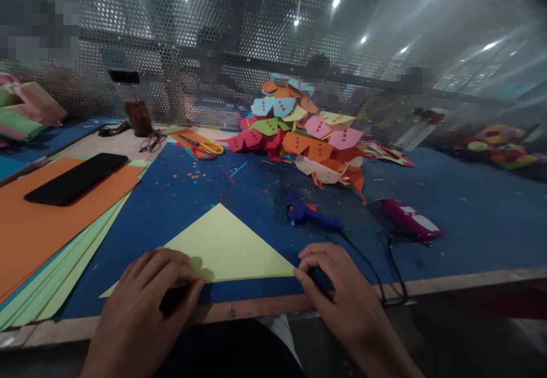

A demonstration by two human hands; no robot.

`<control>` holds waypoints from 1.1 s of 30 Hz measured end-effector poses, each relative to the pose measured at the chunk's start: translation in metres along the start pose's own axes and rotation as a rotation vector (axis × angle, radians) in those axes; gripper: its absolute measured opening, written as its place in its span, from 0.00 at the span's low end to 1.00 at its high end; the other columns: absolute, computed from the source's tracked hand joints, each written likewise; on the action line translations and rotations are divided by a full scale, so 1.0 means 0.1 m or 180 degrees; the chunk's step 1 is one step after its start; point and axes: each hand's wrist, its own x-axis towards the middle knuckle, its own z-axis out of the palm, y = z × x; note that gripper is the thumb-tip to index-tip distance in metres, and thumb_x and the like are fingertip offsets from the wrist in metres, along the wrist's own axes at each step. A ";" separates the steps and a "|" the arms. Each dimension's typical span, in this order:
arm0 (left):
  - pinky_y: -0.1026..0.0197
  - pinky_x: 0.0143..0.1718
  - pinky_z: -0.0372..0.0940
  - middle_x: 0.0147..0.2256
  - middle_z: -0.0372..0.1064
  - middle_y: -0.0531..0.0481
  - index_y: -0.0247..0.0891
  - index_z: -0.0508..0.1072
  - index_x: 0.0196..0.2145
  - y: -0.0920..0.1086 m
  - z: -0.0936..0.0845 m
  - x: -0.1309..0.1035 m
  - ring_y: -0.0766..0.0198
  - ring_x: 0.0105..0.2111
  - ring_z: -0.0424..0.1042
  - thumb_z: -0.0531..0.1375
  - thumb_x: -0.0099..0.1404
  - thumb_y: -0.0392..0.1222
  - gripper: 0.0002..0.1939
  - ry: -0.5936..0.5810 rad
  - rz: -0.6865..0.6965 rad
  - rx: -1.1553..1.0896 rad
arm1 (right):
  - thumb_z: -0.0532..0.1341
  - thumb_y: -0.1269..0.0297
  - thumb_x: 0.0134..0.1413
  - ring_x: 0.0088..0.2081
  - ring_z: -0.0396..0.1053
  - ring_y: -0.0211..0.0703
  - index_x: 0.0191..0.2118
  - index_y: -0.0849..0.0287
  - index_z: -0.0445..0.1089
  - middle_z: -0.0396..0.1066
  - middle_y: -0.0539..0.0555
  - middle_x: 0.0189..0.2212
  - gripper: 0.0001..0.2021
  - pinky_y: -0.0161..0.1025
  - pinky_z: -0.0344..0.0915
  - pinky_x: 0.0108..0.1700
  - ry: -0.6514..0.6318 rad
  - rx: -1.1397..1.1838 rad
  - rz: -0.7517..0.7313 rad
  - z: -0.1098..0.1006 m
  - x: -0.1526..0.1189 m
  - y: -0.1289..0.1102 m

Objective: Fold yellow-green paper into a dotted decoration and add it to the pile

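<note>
A pale yellow paper (226,244), folded into a triangle, lies on the blue tabletop with its peak pointing away from me. My left hand (149,292) rests over its left part, thumb and fingers closed on the lower edge. At the right corner, my right hand (337,287) pinches the paper's tip between thumb and fingers. Beyond the paper lies a blue glue gun (314,216), its cord running to the near edge of the table.
Orange sheets (25,218) and a black phone (79,179) lie left. Scissors (200,147), a bottle (137,107) and a pile of folded colored paper (311,139) stand farther back. A magenta device (410,218) is right. Behind a perforated screen are people.
</note>
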 end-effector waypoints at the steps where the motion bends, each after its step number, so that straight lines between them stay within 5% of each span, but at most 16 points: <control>1: 0.51 0.41 0.64 0.39 0.72 0.49 0.45 0.72 0.34 0.01 0.00 0.00 0.53 0.43 0.70 0.58 0.72 0.48 0.09 -0.0023 -0.0029 0.0001 | 0.58 0.70 0.64 0.44 0.70 0.49 0.36 0.54 0.67 0.72 0.54 0.39 0.05 0.45 0.65 0.45 0.0015 -0.0024 -0.0019 -0.01 0.00 -0.01; 7: 0.52 0.42 0.64 0.37 0.73 0.51 0.44 0.71 0.34 0.02 -0.01 0.02 0.55 0.42 0.71 0.59 0.71 0.46 0.07 0.0088 0.0112 -0.0052 | 0.60 0.66 0.67 0.47 0.69 0.48 0.46 0.54 0.68 0.73 0.54 0.43 0.05 0.45 0.60 0.48 0.0330 -0.0101 -0.0251 0.02 0.10 -0.41; 13: 0.53 0.41 0.63 0.36 0.73 0.52 0.44 0.71 0.35 -0.01 0.02 0.03 0.56 0.40 0.71 0.61 0.70 0.43 0.05 0.0180 0.0208 -0.0066 | 0.62 0.67 0.67 0.43 0.68 0.48 0.45 0.55 0.69 0.74 0.53 0.41 0.03 0.45 0.58 0.46 -0.0329 0.0272 -0.0531 0.30 0.34 -0.86; 20: 0.46 0.57 0.58 0.39 0.77 0.54 0.46 0.72 0.39 -0.04 -0.03 0.01 0.57 0.42 0.75 0.60 0.70 0.42 0.01 0.0074 0.0321 -0.0054 | 0.63 0.70 0.65 0.41 0.65 0.47 0.38 0.56 0.68 0.71 0.51 0.38 0.04 0.44 0.58 0.44 -0.0508 0.0297 -0.0409 0.50 0.40 -0.85; 33: 0.43 0.59 0.57 0.40 0.77 0.53 0.47 0.72 0.38 -0.01 -0.03 0.00 0.55 0.43 0.75 0.60 0.71 0.42 0.02 0.0125 0.0115 0.0053 | 0.61 0.70 0.65 0.41 0.67 0.48 0.37 0.56 0.67 0.72 0.52 0.37 0.04 0.45 0.61 0.45 -0.0507 0.0432 -0.0355 0.51 0.39 -0.84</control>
